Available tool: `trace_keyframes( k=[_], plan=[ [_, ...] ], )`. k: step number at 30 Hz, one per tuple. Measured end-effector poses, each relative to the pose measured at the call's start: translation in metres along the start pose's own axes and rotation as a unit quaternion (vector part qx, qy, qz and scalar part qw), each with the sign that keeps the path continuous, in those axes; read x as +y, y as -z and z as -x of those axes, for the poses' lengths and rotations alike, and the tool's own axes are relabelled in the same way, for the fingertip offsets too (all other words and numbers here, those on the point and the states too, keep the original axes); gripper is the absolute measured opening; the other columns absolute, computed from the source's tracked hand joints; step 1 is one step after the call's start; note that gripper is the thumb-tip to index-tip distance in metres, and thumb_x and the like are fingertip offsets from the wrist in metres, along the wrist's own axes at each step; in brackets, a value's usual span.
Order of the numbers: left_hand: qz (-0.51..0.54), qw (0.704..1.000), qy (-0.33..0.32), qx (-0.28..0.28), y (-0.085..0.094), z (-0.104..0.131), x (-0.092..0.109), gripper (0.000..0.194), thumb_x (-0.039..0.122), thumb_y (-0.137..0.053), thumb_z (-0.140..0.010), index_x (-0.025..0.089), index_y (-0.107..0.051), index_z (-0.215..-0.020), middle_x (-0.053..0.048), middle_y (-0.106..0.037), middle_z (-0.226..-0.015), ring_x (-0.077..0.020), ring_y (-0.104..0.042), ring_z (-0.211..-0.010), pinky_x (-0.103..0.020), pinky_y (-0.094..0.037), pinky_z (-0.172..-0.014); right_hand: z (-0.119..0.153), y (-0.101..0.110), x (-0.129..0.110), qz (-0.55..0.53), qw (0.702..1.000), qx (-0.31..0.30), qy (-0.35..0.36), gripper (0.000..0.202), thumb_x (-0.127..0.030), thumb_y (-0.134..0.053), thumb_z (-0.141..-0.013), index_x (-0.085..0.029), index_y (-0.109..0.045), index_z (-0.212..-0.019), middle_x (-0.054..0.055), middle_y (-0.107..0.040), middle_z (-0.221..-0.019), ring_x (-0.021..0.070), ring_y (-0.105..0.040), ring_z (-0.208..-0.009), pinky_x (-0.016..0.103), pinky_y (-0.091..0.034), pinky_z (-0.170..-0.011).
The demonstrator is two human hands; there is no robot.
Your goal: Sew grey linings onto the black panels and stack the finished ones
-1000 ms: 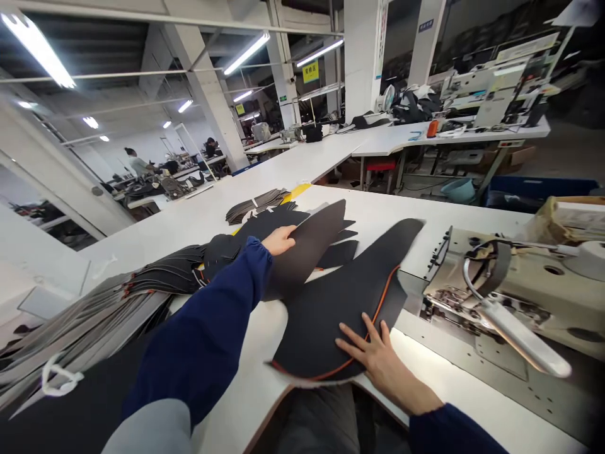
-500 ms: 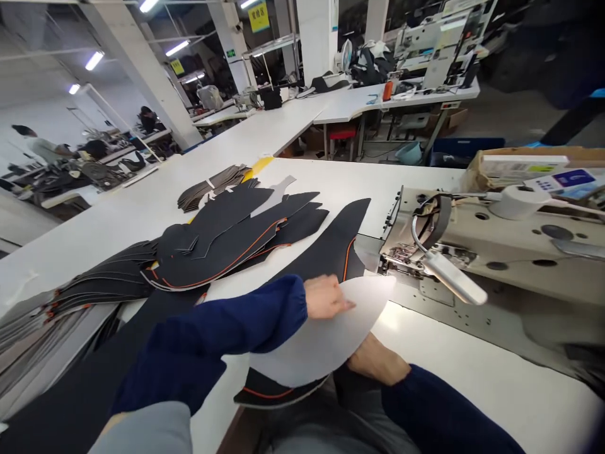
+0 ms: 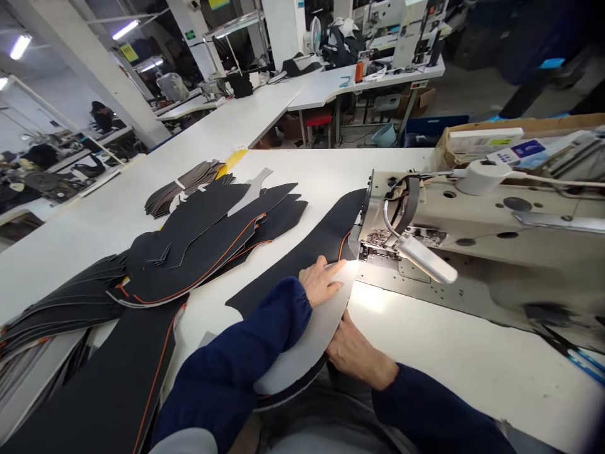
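A light grey fabric panel (image 3: 309,343) lies over a black panel with orange stitching (image 3: 326,230), its pointed tip close to the needle area of the sewing machine (image 3: 378,243). My left hand (image 3: 322,280) rests on top of the grey panel near that tip, fingers stretched forward and flat. At the panel's near right edge, my right hand (image 3: 357,356) grips the rim, with its fingers partly hidden underneath. Below my forearms, a dark edge of fabric hangs over my lap. The machine's lamp (image 3: 428,258) lights the white table beside the tip.
Stacked black panels with orange stitching (image 3: 203,252) spread to the left, with a tied brown-grey bundle (image 3: 184,186) behind. A cardboard box (image 3: 444,148) stands behind the machine. Blue-handled scissors (image 3: 583,362) lie at the right. Beyond are worktables and a person (image 3: 101,116).
The grey panel and the black panel beneath have come up to the machine's needle area. My left hand has moved forward toward the tip, and my right hand has followed along the edge.
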State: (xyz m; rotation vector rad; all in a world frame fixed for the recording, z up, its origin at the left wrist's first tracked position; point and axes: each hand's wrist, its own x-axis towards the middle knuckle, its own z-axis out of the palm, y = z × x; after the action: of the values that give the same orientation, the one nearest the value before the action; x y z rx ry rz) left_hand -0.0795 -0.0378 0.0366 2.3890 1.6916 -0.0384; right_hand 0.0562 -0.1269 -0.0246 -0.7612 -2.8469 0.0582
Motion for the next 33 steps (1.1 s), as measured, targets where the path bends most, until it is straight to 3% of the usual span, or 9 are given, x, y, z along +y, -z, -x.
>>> trace_keyframes(
  k=[3,6,11,19,33],
  plan=[
    [-0.026,0.998,-0.041,0.051,-0.002,-0.005,0.003,0.038,0.030,-0.049,-0.084,0.028,-0.053,-0.122,-0.005,-0.042,-0.126,-0.0229,-0.049,-0.105,-0.035,-0.051,-0.083,-0.004,0.009,0.001,-0.019,1.000,0.003,-0.002,0.026,-0.014,-0.045,-0.087,-0.017,-0.067,-0.100,0.011,-0.066,-0.104,0.0298,-0.053,-0.102,0.059,-0.033,-0.095],
    [-0.025,0.996,-0.050,0.066,-0.004,-0.011,0.011,0.037,0.023,-0.049,-0.080,0.024,-0.055,-0.117,-0.004,-0.036,-0.139,-0.0231,-0.044,-0.108,-0.033,-0.054,-0.076,-0.004,0.012,0.002,-0.018,1.000,0.002,-0.009,0.025,-0.014,-0.046,-0.087,-0.017,-0.068,-0.099,0.012,-0.066,-0.105,0.0295,-0.052,-0.102,0.058,-0.033,-0.096],
    [-0.034,0.998,-0.039,0.035,-0.001,-0.018,0.012,0.047,0.027,-0.043,-0.087,0.033,-0.046,-0.133,0.000,-0.038,-0.142,-0.0233,-0.044,-0.106,-0.033,-0.053,-0.070,-0.004,0.016,0.008,-0.017,1.000,0.011,-0.013,0.025,-0.018,-0.047,-0.089,-0.018,-0.069,-0.101,0.012,-0.064,-0.113,0.0317,-0.047,-0.111,0.063,-0.025,-0.100],
    [-0.031,0.998,-0.059,0.006,0.001,-0.030,0.017,0.045,0.038,-0.032,-0.096,0.031,-0.045,-0.139,0.002,-0.042,-0.145,-0.0221,-0.045,-0.105,-0.035,-0.049,-0.083,-0.003,0.021,0.018,-0.028,1.000,-0.001,-0.013,0.027,-0.020,-0.046,-0.090,-0.017,-0.068,-0.105,0.011,-0.065,-0.108,0.0321,-0.048,-0.110,0.064,-0.023,-0.102],
    [-0.025,0.996,-0.072,0.038,-0.005,-0.041,0.022,0.045,0.039,-0.032,-0.096,0.028,-0.046,-0.138,0.007,-0.041,-0.147,-0.0238,-0.046,-0.106,-0.035,-0.048,-0.082,0.001,0.018,0.029,-0.032,0.999,-0.021,-0.014,0.024,-0.018,-0.049,-0.087,-0.016,-0.068,-0.102,0.012,-0.066,-0.105,0.0325,-0.050,-0.109,0.066,-0.021,-0.103]
  ],
)
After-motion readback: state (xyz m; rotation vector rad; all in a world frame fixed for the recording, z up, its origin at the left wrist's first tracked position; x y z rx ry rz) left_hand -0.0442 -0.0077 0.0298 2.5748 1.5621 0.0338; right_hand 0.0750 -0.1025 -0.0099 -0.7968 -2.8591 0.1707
